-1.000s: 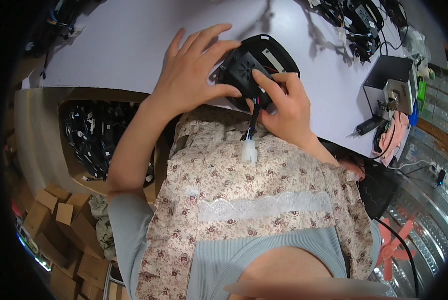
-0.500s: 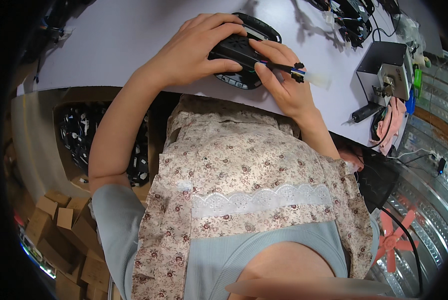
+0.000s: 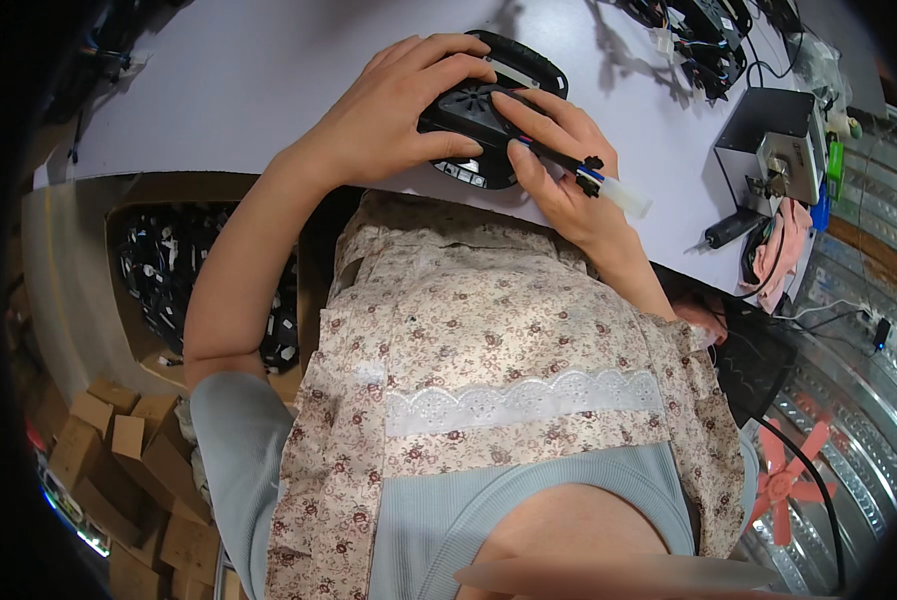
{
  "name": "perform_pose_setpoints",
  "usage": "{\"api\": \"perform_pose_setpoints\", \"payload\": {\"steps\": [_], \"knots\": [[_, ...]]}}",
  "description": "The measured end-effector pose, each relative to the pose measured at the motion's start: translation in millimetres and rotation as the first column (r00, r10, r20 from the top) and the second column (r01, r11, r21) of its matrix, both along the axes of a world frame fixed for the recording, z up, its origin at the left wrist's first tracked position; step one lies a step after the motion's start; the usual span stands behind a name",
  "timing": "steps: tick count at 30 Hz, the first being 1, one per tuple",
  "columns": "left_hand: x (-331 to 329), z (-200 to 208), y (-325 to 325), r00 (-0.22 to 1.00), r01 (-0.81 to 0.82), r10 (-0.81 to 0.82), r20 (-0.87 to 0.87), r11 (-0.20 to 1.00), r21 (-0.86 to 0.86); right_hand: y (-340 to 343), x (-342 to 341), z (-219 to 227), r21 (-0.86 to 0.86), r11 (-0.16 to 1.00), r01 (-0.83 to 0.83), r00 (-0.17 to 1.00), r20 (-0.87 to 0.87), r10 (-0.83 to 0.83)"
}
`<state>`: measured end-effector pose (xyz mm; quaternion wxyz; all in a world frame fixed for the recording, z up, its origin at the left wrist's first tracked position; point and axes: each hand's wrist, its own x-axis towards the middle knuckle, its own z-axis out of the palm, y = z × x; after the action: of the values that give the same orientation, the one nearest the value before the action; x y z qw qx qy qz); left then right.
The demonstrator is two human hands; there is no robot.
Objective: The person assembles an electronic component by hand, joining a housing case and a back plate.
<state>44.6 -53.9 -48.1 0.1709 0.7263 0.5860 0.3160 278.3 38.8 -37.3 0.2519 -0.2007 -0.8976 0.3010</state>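
Observation:
A black plastic housing with round slotted vents and a rounded frame lies near the table's front edge. My left hand is wrapped round its left side, fingers over the far edge and thumb on the near side. On the right, my right hand grips the same housing, its fingers on top and the thumb at the near edge. A wire bundle comes out of the housing across my right hand. It carries small black connectors and ends in a translucent white piece.
On the table's right stand a metal box-like fixture, a black cylindrical tool and a pink cloth. More black wired units lie at the far right. Below the left edge, a carton holds many black parts.
The right fingers have shifted slightly on the housing. The wire bundle and its translucent end have swung down toward me. My left hand keeps its hold.

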Motion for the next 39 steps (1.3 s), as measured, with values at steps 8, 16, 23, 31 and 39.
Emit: {"api": "perform_pose_setpoints", "payload": {"steps": [8,16,23,31,39], "knots": [[0,-2,-7,0.997,-0.008,0.009,0.073,1.000,-0.022,-1,1,-5,0.008,0.999,-0.036,0.999,-0.005,0.036],[3,9,-17,0.999,-0.004,0.006,0.048,0.999,-0.041,-16,6,-15,0.063,0.998,-0.017,0.999,-0.029,0.019],[12,0,-18,0.853,-0.274,0.281,0.439,0.958,-0.082,-22,5,-17,0.117,0.993,0.034,0.997,-0.068,-0.026],[4,4,-24,0.940,-0.237,0.292,0.175,0.931,-0.278,-22,9,-12,0.036,0.999,-0.001,0.998,-0.063,0.003],[18,14,-44,0.774,-0.269,0.425,0.470,0.892,-0.364,3,33,-11,-0.534,0.842,0.084,0.958,-0.188,-0.215]]}}
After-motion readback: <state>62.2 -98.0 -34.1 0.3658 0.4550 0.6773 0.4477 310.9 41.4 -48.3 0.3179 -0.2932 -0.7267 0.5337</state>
